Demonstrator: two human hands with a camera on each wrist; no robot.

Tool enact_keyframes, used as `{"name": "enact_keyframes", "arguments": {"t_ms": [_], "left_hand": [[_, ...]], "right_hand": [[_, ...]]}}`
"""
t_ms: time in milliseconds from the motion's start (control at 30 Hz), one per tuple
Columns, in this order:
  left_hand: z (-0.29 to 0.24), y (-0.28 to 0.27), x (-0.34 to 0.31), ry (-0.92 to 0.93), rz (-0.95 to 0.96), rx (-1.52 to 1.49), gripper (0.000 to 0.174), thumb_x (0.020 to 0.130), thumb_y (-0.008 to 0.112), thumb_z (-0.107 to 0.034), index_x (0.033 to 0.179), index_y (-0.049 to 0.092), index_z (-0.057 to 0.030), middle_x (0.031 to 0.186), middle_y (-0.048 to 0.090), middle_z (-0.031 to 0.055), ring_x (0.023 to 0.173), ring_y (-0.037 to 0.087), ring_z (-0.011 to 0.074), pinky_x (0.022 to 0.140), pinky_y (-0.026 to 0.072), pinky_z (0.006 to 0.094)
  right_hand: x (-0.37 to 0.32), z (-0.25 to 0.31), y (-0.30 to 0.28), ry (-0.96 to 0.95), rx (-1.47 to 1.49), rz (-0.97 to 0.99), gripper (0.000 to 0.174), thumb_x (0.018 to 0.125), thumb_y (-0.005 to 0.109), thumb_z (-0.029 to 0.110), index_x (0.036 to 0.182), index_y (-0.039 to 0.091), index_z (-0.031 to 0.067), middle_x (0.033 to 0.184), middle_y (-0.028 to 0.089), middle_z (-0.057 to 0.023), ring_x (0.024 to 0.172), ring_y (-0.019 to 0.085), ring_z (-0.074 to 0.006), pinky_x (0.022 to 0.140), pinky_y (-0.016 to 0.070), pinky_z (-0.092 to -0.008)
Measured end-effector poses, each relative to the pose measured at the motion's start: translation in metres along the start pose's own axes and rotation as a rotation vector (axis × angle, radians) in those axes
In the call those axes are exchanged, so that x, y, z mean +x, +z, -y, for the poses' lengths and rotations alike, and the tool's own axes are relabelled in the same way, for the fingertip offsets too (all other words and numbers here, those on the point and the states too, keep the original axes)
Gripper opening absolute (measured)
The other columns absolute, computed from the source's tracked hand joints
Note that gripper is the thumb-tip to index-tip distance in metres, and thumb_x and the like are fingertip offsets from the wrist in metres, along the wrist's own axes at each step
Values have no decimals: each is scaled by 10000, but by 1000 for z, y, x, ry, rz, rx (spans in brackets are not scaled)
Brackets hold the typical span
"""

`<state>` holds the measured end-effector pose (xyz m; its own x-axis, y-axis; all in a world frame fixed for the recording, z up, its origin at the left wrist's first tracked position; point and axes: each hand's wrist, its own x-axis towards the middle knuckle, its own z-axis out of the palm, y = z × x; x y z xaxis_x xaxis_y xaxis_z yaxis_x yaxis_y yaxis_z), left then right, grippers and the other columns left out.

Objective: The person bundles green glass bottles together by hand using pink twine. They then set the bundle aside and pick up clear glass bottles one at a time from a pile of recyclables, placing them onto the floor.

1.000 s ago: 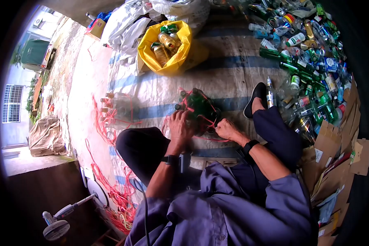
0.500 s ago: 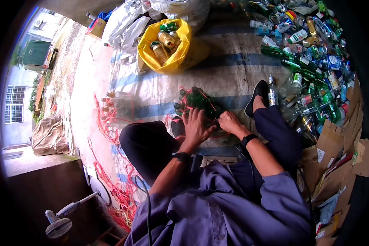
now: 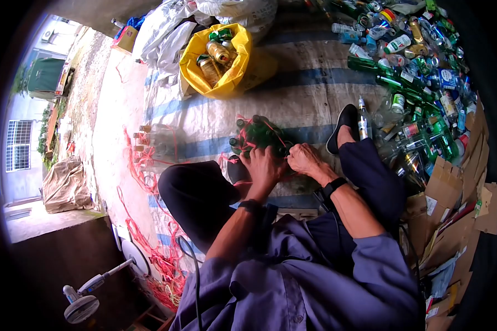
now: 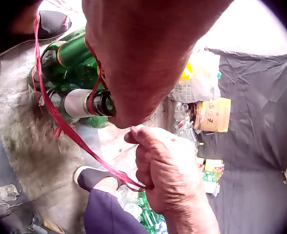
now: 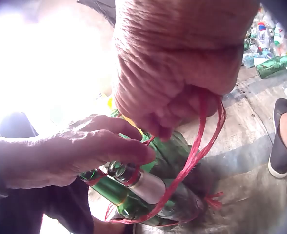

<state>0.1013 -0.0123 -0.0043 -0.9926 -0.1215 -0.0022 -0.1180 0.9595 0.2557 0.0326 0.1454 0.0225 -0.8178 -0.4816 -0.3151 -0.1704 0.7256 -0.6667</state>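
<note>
A white sheet with blue stripes point(image 3: 309, 105) covers the ground beneath a seated person, and we take a cluster of green bottles point(image 3: 258, 132), bound with pink twine point(image 5: 189, 162), as our landmark. On the near edge of this cluster we see the left hand point(image 3: 264, 170) laid across the bottle necks, its fingers extended and resting on the glass. Just beside it, at the cluster's near right, the right hand point(image 3: 310, 163) has its fingers curled and clamped on the twine, which we see in the right wrist view looping down from the fist and around the bottles. A dark shoe point(image 3: 345, 124) lies right of the cluster, with a clear bottle point(image 3: 364, 121) near its far side. Left of the cluster we find a group of clear bottles point(image 3: 163, 146) amid more pink strands. Beyond the cluster, well apart, a yellow bag point(image 3: 229, 88) holds gold and green cans point(image 3: 220, 52), and white sacks point(image 3: 160, 38) sit behind it. To the cluster's far right we see a heap of mixed bottles and cans point(image 3: 419, 83).
</note>
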Motion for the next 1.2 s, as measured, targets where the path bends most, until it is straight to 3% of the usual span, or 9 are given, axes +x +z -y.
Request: {"name": "enact_keyframes", "arguments": {"t_ms": [100, 167, 467, 800, 867, 900, 967, 1200], "left_hand": [[0, 2, 2, -17, -8, -13, 623, 738, 729, -458, 1215, 588, -83, 1144, 582, 148, 1207, 466, 341, 1069, 165, 661], [1, 5, 2, -22, -31, 7, 593, 735, 721, -434, 1199, 590, -87, 1145, 586, 144, 1215, 466, 344, 1068, 169, 658], [-1, 11, 7, -89, 2, -15, 580, 740, 701, -365, 1213, 609, -41, 1197, 616, 173, 1290, 459, 333, 1085, 125, 647], [-3, 5, 6, -107, -1, -81, 552, 743, 694, -340, 1201, 619, -40, 1174, 625, 158, 1226, 512, 309, 1100, 107, 652], [-2, 6, 5, -48, -126, -43, 359, 783, 646, -316, 1073, 651, -105, 1072, 642, 118, 1177, 517, 296, 1043, 189, 645], [-2, 5, 5, -50, -130, -48, 359, 783, 646, -316, 1073, 651, -105, 1072, 642, 118, 1177, 517, 296, 1043, 189, 645], [-2, 4, 4, -57, -128, -71, 366, 771, 660, -306, 1079, 646, -109, 1055, 642, 118, 1161, 530, 288, 1049, 197, 638], [-2, -1, 4, -73, -82, -71, 419, 754, 689, -326, 1106, 629, -106, 1039, 625, 115, 1122, 539, 277, 1064, 189, 645]], "right_hand": [[6, -15, 15, -67, 1, -44, 215, 795, 559, 157, 730, 660, -21, 789, 656, -263, 786, 658, -441, 730, 529, -513], [9, -29, 26, -181, -10, -172, 184, 807, 557, 155, 703, 618, 16, 735, 647, -234, 739, 644, -433, 680, 515, -514], [5, -55, 34, -299, -104, -208, 188, 810, 573, 183, 675, 584, 53, 717, 648, -176, 711, 636, -404, 659, 502, -497], [-10, -17, -9, -234, -42, -135, 200, 784, 582, 181, 703, 665, 19, 757, 654, -229, 736, 654, -419, 664, 521, -502], [-8, -2, -24, -278, -204, -48, 177, 746, 577, 154, 723, 687, 17, 785, 653, -249, 748, 654, -426, 666, 523, -505], [-5, 0, -25, -280, -211, -48, 177, 746, 577, 154, 723, 687, 17, 785, 653, -249, 748, 654, -426, 666, 523, -505], [2, 5, -26, -385, -252, -48, 183, 748, 587, 151, 630, 603, 13, 671, 608, -252, 656, 631, -423, 610, 497, -507], [39, 18, -12, -470, -339, -87, 151, 759, 602, 170, 685, 628, 41, 720, 648, -192, 694, 646, -390, 621, 506, -490]]}}
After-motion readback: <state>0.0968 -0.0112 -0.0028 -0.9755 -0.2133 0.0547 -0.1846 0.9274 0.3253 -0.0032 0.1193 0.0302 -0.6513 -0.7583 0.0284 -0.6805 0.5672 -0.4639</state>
